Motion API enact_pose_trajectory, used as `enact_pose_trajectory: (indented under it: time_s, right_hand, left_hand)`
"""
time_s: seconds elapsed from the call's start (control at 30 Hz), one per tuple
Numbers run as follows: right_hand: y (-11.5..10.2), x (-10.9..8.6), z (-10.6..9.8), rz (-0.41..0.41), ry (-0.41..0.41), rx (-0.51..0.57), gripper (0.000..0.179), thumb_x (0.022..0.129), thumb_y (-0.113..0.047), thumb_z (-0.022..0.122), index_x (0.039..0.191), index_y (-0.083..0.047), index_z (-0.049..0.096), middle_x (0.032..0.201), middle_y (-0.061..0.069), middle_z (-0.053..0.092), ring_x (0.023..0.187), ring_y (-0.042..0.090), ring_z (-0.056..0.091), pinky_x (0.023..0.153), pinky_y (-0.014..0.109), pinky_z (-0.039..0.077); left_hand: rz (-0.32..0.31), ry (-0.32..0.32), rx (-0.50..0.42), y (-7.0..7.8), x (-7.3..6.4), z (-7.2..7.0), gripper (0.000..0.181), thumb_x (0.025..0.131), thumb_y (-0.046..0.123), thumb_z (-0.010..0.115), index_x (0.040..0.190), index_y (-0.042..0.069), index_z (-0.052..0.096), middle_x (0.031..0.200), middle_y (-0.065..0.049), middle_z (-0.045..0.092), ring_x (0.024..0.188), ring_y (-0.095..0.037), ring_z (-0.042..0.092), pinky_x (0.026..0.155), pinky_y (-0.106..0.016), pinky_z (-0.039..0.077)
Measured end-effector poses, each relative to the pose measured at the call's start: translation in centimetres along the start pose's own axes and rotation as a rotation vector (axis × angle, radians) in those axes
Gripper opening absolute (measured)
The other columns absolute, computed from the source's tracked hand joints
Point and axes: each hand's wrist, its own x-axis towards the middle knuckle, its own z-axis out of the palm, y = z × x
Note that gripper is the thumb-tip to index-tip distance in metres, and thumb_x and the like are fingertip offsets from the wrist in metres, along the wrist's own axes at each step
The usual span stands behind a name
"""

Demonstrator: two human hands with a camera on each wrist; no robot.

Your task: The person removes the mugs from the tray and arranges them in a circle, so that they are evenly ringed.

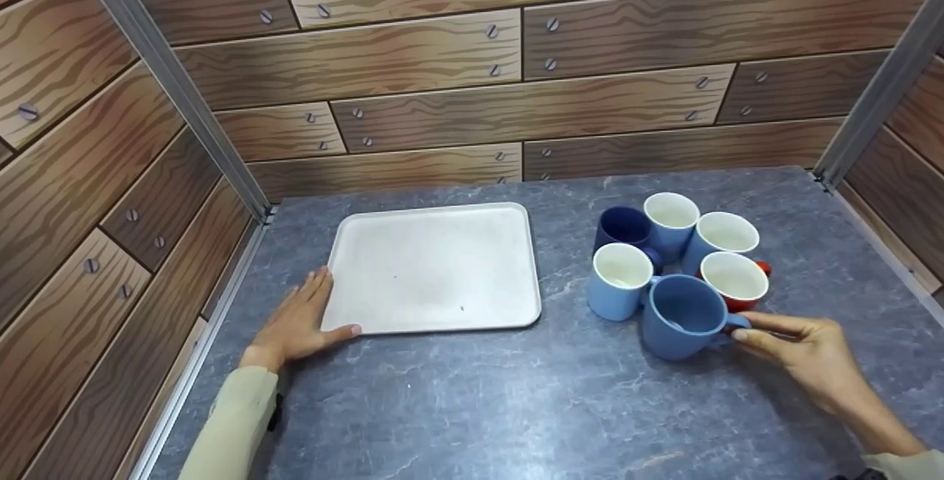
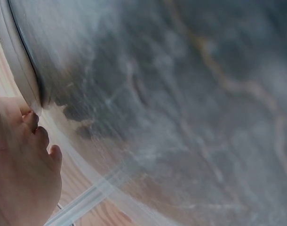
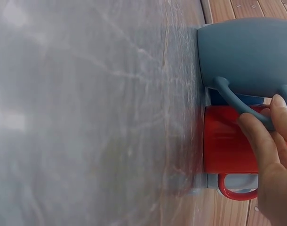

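My right hand (image 1: pixel 807 355) pinches the handle of a grey-blue mug (image 1: pixel 682 318) at the front of a cluster of mugs. In the right wrist view the thumb and fingers close round that handle (image 3: pixel 244 106), with a red mug (image 3: pixel 230 141) just beside it. My left hand (image 1: pixel 299 318) lies with fingers spread at the left edge of a white tray (image 1: pixel 435 266), its thumb along the front-left corner. The left wrist view shows the curled-looking outer fingers (image 2: pixel 42 136) by the tray's rim (image 2: pixel 21 66). Nothing stands on the tray.
Behind the grey-blue mug stand a light blue mug (image 1: pixel 616 296), a dark blue mug (image 1: pixel 623 225), two more blue mugs with white insides (image 1: pixel 671 225) and the red one, close together. Wood-patterned walls (image 1: pixel 442 60) enclose the grey marbled table (image 1: pixel 457 406) at the back and sides.
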Motion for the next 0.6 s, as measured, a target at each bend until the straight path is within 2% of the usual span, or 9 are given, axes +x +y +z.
enact_pose_trajectory:
  time_s: [0.13,0.33,0.5,0.6]
  right_hand:
    - [0.02,-0.1,0.14,0.009,0.009,-0.032,0.025,0.092,0.015,0.073,0.115,0.006,0.08,0.098,-0.002,0.084,0.088,0.007,0.08,0.075,0.025,0.064]
    - [-0.22,-0.21,0.14,-0.027,0.032,-0.11,0.026,0.09,0.014,0.077,0.115,0.009,0.079,0.097,-0.006,0.084,0.086,0.004,0.079,0.073,0.023,0.064]
    - [-0.44,0.04,0.09,-0.045,0.071,-0.249,0.028,0.09,0.008,0.081,0.117,0.01,0.078,0.095,-0.012,0.083,0.087,0.0,0.078,0.073,0.019,0.063]
    - [-0.53,0.07,0.03,-0.054,0.099,-0.368,0.03,0.09,0.003,0.083,0.119,0.009,0.077,0.094,-0.019,0.081,0.088,-0.005,0.076,0.072,0.016,0.062]
  left_hand:
    - [-0.003,-0.005,0.003,-0.13,-0.37,-0.04,0.123,0.087,0.08,0.065,0.168,-0.002,0.023,0.177,-0.021,0.018,0.164,-0.045,0.017,0.133,-0.063,0.018]
    - [0.002,-0.007,0.008,-0.15,-0.47,-0.05,0.122,0.087,0.08,0.065,0.168,-0.002,0.023,0.177,-0.021,0.018,0.164,-0.045,0.017,0.133,-0.063,0.018]
    - [0.004,-0.012,0.013,-0.07,-0.24,-0.02,0.123,0.087,0.08,0.065,0.168,-0.003,0.022,0.177,-0.022,0.018,0.164,-0.045,0.017,0.133,-0.063,0.017]
    - [0.006,-0.02,0.014,0.06,0.12,-0.09,0.123,0.087,0.08,0.064,0.168,-0.003,0.022,0.177,-0.022,0.018,0.164,-0.044,0.016,0.133,-0.062,0.017]
